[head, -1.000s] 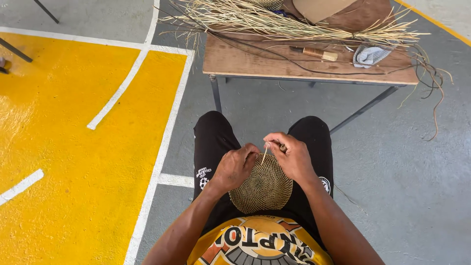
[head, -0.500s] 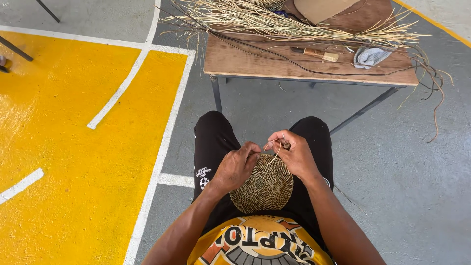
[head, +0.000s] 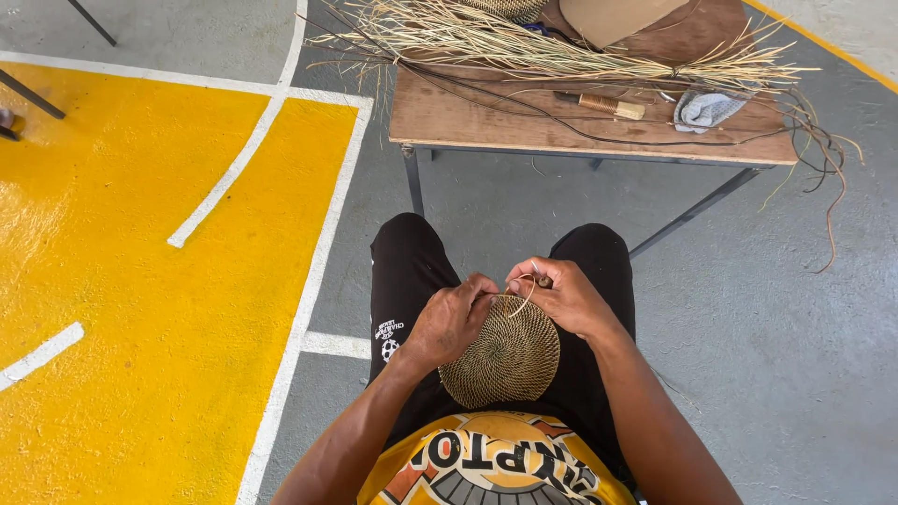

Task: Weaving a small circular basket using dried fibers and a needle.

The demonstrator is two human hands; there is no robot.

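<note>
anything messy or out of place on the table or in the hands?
Mostly tidy. The dried straw bundle sprawls past both ends of the wooden table, and dark strands droop off its right end toward the floor. The woven disc looks even and intact between the left hand and right hand.

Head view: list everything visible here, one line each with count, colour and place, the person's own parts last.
woven disc: one, tan-brown, round, on the lap between both hands
loose strand: one, pale, curling up at the disc's top edge
wooden table: one, brown top on dark metal legs, ahead of the knees
dried straw bundle: one heap, pale yellow, across the table's far side
wrapped-handle tool: one, tan, on the table
crumpled cloth: one, grey-blue, table's right end
floor paint: yellow area with white lines, on the left
left hand: grips the disc's upper left rim
right hand: pinches the strand at the top rim
</note>
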